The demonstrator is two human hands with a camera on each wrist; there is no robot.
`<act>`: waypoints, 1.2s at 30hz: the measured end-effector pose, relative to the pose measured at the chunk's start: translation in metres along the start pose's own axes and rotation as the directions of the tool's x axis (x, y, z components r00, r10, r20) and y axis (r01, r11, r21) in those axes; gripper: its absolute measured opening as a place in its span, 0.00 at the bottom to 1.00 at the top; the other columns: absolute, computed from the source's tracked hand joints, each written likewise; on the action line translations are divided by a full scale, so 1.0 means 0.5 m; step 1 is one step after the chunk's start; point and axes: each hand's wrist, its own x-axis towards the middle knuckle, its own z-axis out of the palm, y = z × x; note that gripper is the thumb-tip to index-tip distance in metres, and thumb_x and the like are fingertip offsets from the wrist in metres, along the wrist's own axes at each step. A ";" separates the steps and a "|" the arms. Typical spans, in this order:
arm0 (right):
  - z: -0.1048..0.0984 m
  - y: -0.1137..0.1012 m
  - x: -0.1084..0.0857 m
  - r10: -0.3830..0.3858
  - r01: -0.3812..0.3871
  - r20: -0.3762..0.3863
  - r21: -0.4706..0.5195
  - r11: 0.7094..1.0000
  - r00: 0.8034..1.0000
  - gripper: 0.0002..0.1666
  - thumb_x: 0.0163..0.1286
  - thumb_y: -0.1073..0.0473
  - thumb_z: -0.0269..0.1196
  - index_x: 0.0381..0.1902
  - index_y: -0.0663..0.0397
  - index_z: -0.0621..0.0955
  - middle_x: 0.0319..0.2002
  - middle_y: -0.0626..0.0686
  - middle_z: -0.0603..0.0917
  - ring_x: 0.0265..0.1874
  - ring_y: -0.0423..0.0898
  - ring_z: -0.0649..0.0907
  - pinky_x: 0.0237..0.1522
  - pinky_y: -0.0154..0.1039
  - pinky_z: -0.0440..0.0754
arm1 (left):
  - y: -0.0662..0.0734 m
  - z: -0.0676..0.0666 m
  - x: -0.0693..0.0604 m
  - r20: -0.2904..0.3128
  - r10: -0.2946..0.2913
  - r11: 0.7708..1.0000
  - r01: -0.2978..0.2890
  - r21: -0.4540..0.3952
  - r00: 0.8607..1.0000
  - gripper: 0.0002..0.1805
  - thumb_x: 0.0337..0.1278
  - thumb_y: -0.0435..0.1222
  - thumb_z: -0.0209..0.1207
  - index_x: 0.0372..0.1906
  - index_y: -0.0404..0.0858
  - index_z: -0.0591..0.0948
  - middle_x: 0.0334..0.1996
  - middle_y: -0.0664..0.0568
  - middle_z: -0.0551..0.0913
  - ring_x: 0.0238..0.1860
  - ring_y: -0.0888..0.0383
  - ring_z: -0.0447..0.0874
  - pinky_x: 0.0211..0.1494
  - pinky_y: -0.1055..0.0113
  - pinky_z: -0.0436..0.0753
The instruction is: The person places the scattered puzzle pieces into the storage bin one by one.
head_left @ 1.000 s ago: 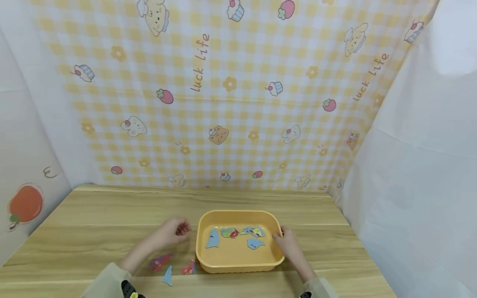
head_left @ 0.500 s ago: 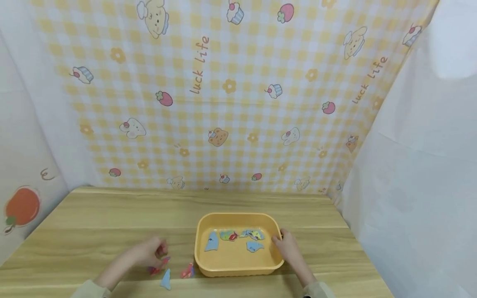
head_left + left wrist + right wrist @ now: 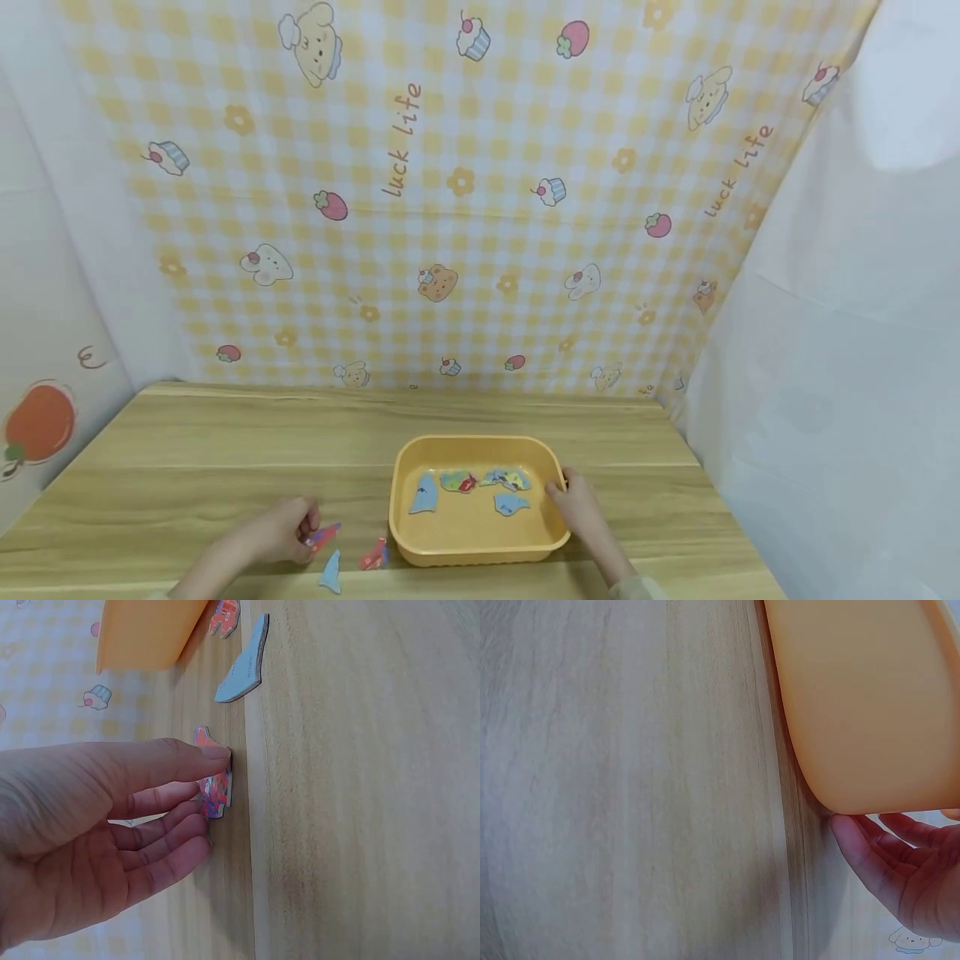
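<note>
My left hand pinches a red and purple puzzle piece at the table's left; in the left wrist view the thumb lies on one edge of this piece, fingers curled at the other side. To its right lie a light blue puzzle piece and a red one. My right hand grips the right side of a yellow-orange plastic tray, thumb at the rim. In the right wrist view its fingers touch the tray wall; part of the grip is hidden.
Inside the tray lie several puzzle pieces, among them a blue piece and a green and red piece. A wooden table carries everything. A checked cloth hangs behind, with white sheets at both sides.
My left hand has moved from beside the tray, left and toward me, down to the red and purple piece, and its fingers have closed around it. The right hand keeps its place on the tray.
</note>
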 end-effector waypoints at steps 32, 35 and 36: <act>0.000 0.009 0.001 -0.009 0.009 0.021 0.017 1.000 1.000 0.22 0.61 0.64 0.54 0.47 0.79 0.71 0.35 0.67 0.81 0.32 0.51 0.82 0.31 0.42 0.83 | -0.032 0.018 0.003 -0.069 0.125 0.983 -0.114 0.145 0.990 0.10 0.44 0.32 0.63 0.31 0.34 0.73 0.28 0.51 0.68 0.25 0.68 0.63 0.25 0.78 0.69; 0.000 0.006 0.001 -0.006 0.005 0.023 0.018 1.000 1.000 0.22 0.61 0.64 0.54 0.48 0.79 0.71 0.36 0.67 0.80 0.33 0.51 0.82 0.31 0.42 0.83 | -0.035 0.018 0.005 -0.073 0.130 0.981 -0.118 0.151 0.989 0.11 0.43 0.30 0.63 0.30 0.34 0.73 0.27 0.51 0.68 0.25 0.68 0.63 0.24 0.78 0.69; 0.000 0.005 0.002 -0.004 0.004 0.019 0.015 1.000 1.000 0.22 0.61 0.64 0.54 0.48 0.79 0.71 0.36 0.67 0.80 0.33 0.52 0.82 0.32 0.42 0.83 | -0.034 0.018 0.007 -0.075 0.123 0.982 -0.111 0.151 0.990 0.11 0.42 0.30 0.63 0.30 0.34 0.73 0.27 0.51 0.68 0.24 0.68 0.62 0.24 0.78 0.69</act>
